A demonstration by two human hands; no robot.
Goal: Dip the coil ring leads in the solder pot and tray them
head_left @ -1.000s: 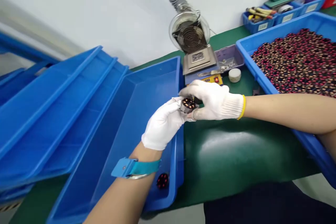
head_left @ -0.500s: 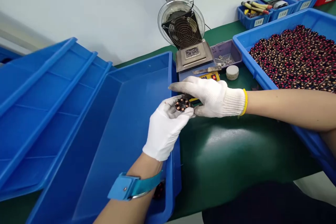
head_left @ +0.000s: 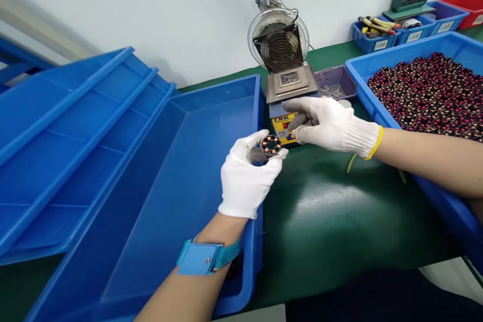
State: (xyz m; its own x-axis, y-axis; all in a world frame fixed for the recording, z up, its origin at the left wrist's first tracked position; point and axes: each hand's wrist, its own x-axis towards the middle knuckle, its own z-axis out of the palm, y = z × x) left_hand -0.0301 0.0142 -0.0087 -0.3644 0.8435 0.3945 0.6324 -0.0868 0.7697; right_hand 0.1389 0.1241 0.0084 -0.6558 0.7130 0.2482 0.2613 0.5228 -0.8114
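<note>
My left hand (head_left: 247,173), in a white glove with a blue wrist strap, pinches a small round stator with copper windings (head_left: 270,145) above the right rim of a large blue bin (head_left: 196,171). In a knit glove, my right hand (head_left: 328,123) hovers just to the right, apart from the stator, in front of the yellow-fronted solder pot (head_left: 290,88). Its forefinger is stretched out and the other fingers are curled; nothing shows in them.
A fume extractor fan (head_left: 279,43) on a hose stands behind the solder pot. A blue bin of several wound stators (head_left: 426,90) sits at the right. A small purple tray (head_left: 335,83) and tool bins (head_left: 381,32) lie behind. Stacked blue bins (head_left: 68,136) fill the left.
My right hand has let go of the stator and drawn back to the right, toward the solder pot. My left hand keeps the stator, now turned face up.
</note>
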